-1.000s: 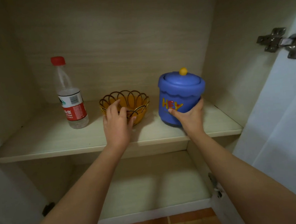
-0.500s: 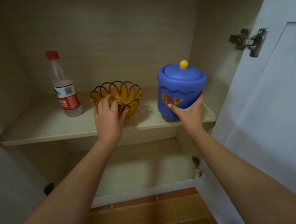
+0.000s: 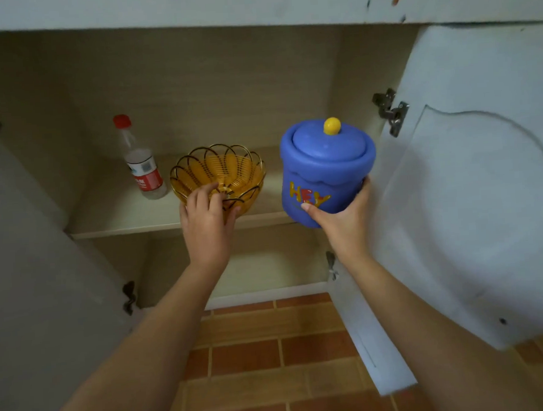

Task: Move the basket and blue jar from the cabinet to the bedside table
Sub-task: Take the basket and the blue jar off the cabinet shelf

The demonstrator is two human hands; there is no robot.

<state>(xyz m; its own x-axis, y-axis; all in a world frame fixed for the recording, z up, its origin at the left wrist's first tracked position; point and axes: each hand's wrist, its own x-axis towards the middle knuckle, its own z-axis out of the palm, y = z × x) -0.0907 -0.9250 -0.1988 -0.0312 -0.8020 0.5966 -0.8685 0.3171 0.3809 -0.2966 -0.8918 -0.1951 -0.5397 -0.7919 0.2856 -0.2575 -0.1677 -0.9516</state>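
An orange wire basket point(image 3: 227, 173) with looped gold rim is at the front edge of the cabinet's upper shelf point(image 3: 121, 214). My left hand point(image 3: 206, 222) grips its near rim, fingers hooked inside. A blue jar point(image 3: 322, 167) with a yellow knob on its lid and "HEY" on its side is held in my right hand point(image 3: 344, 220), which wraps around its lower part. The jar is off the shelf, in front of its right end.
A clear water bottle point(image 3: 140, 162) with a red cap stands on the shelf left of the basket. White cabinet doors hang open on the left point(image 3: 30, 283) and right point(image 3: 469, 193). A lower shelf and orange tiled floor point(image 3: 273, 364) lie below.
Both hands have pulled back toward me. The jar has left the shelf and the basket has slid to the shelf's front edge. The view has drawn away from the cabinet.
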